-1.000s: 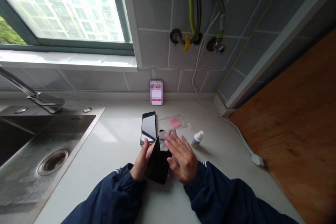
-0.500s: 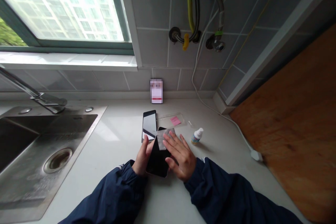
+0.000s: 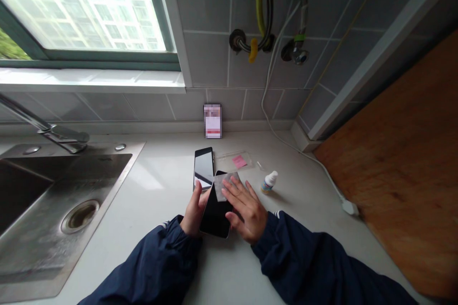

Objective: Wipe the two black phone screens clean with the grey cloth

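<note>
A black smartphone is held at a slant above the counter. My left hand wraps its left side, with the thumb up along the edge. On the upper part of the screen lies a small grey cleaning cloth. My right hand rests flat over the cloth, fingers stretched out and slightly apart. Just behind the held phone, another dark phone-shaped device with a reflective face lies on the counter. To the right of my right hand stands a small white-capped bottle.
A clear flat tray or case with a pink slip lies behind the hands. Another phone, its screen blurred, leans against the wall. At left is a steel sink with a faucet; a white cable runs along the right.
The whole view has shifted slightly. Both hands, the phone and the cloth keep nearly the same position relative to one another.
</note>
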{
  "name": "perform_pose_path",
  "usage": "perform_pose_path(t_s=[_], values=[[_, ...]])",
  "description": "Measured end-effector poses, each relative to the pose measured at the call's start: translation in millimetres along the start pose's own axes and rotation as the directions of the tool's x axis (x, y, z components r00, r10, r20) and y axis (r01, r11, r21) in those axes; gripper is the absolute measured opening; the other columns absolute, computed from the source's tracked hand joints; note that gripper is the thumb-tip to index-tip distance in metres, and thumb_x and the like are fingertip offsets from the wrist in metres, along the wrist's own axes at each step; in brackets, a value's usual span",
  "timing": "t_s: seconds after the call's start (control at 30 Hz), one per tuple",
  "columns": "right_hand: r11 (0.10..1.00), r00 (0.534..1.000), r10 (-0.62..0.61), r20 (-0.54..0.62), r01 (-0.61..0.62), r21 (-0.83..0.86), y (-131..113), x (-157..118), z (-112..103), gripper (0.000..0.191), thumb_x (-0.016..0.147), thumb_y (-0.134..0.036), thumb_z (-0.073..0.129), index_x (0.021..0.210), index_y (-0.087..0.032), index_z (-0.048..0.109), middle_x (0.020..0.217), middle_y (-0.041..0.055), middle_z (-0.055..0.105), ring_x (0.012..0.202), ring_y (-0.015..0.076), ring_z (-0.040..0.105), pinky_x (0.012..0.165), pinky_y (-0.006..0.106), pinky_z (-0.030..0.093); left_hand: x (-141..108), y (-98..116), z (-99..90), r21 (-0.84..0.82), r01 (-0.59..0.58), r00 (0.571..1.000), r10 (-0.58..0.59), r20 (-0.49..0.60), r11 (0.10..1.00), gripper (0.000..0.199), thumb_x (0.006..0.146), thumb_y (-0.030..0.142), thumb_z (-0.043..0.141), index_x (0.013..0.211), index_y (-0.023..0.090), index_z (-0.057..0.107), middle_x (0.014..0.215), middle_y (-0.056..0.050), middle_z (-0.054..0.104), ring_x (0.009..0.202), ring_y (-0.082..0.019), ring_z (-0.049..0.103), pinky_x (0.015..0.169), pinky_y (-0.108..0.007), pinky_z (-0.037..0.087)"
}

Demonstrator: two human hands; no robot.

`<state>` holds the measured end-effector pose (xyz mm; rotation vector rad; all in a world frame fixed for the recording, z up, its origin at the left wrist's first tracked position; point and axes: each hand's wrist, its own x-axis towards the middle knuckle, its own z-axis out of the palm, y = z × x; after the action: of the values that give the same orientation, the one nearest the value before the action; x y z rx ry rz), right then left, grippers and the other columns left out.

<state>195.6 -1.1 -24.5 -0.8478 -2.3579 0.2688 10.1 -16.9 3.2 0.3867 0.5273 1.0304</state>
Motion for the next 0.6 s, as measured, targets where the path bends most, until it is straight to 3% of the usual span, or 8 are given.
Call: perform_pose_path(t_s=[0.2,0.43,0.6], values=[[0.998,1.0,0.015,0.012,-0.016,0.055,-1,1,-3,0.066,0.104,-0.059,0.015,0.151,-0.02,0.041,0.158,0.0094,0.038,0.152,0.0273,0.025,0.12,0.058,0.022,0,-1,-1.0,0.035,0.002,1.0,-0.002,-0.002,0.999,0.083,0.089,0.072,0.042,0.153,0.019,0.038,0.135,-0.017,0.063,0.118,-0.038,0.062,0.098,-0.051,0.051],[0.998,1.0,0.022,0.016,-0.023,0.057,0,2,-4,0.067,0.104,-0.059,0.015,0.15,-0.018,0.041,0.158,0.0111,0.039,0.152,0.027,0.024,0.121,0.058,0.021,1,-1,-4.2,-0.041,0.022,0.998,-0.02,0.065,0.999,0.086,0.09,0.075,0.031,0.154,0.018,0.035,0.139,-0.019,0.06,0.124,-0.037,0.059,0.105,-0.049,0.044],[0.986,0.989,-0.136,-0.064,0.142,0.085,-15,-2,-2,0.063,0.103,-0.06,0.023,0.133,-0.019,0.059,0.143,0.0091,0.058,0.144,0.0255,0.041,0.123,0.058,0.011,1,1,-8.5,-0.066,-0.001,1.0,0.0,-0.025,0.998,0.086,0.093,0.072,0.021,0.15,0.011,0.041,0.13,-0.02,0.066,0.12,-0.034,0.062,0.107,-0.045,0.043]])
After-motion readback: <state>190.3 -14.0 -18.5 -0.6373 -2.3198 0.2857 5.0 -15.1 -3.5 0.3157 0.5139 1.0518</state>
